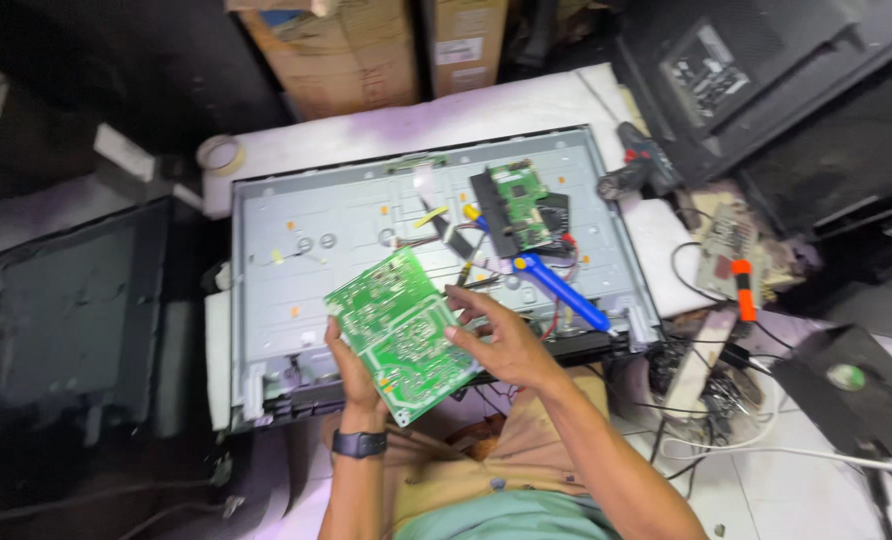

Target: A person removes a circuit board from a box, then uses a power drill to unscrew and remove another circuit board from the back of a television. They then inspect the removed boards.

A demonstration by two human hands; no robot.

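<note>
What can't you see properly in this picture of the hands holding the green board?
- Head view: the far face of the green circuit board is turned away from the camera.
- Left hand: its palm and most fingers are hidden behind the board.
- Right hand: its fingertips lie on the board's edge; the palm is turned away.
- The board's tiny parts are too small and blurred to tell apart.
- The small board on the metal panel is too blurry for detail.

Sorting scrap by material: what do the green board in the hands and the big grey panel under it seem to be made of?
The green board, held by the left hand and right hand, looks like rigid laminate with a glossy green coating, pale printed traces and solder dots. The grey panel looks like stamped sheet metal, matte, with pressed ribs and punched holes.
</note>
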